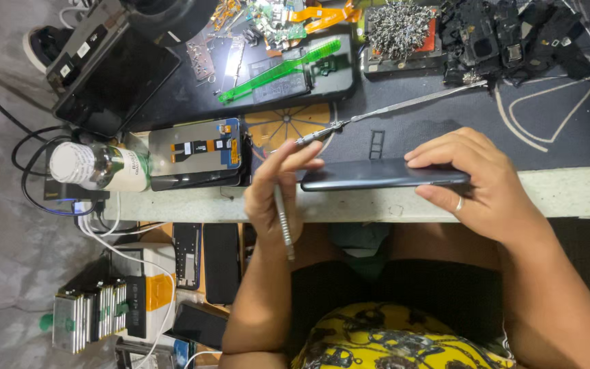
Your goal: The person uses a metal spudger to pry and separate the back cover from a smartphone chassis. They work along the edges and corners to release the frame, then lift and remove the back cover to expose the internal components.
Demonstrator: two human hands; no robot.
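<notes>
At the desk (568, 191) edge, head view: both hands work a dark phone (384, 173) held edge-on, long side level, just over the pale front lip of the desk. Right hand (476, 181) grasps the phone's right end, fingers curled over the top edge, thumb under; ring on one finger. Left hand (274, 195) is at the phone's left end, fingertips touching its corner, and is closed on a thin metal tool (283, 222), prob. a screwdriver or pick, shaft running down past the palm toward the lap. Tool tip hidden behind the fingers, can't tell if it meets the phone.

Just behind the phone, long metal tweezers (390, 109) lie across the dark work mat (568, 130), slanting up to the right. Left of the left hand: a phone display panel (196, 154) w/ orange flex cable showing, face down; beside it a clear bottle with white cap (100, 166) on its side. Farther back: green plastic brush (278, 72) on another phone body, tray of small metal screws (399, 31), heap of black phone frames (513, 34) at top right, orange flex cables & circuit bits top centre. Black tablet-like device (114, 82) top left, cables trailing off the desk's left end.

Below desk level, left: stacked phone batteries (90, 314), more phone parts. Person wears yellow patterned top, dark shorts.
</notes>
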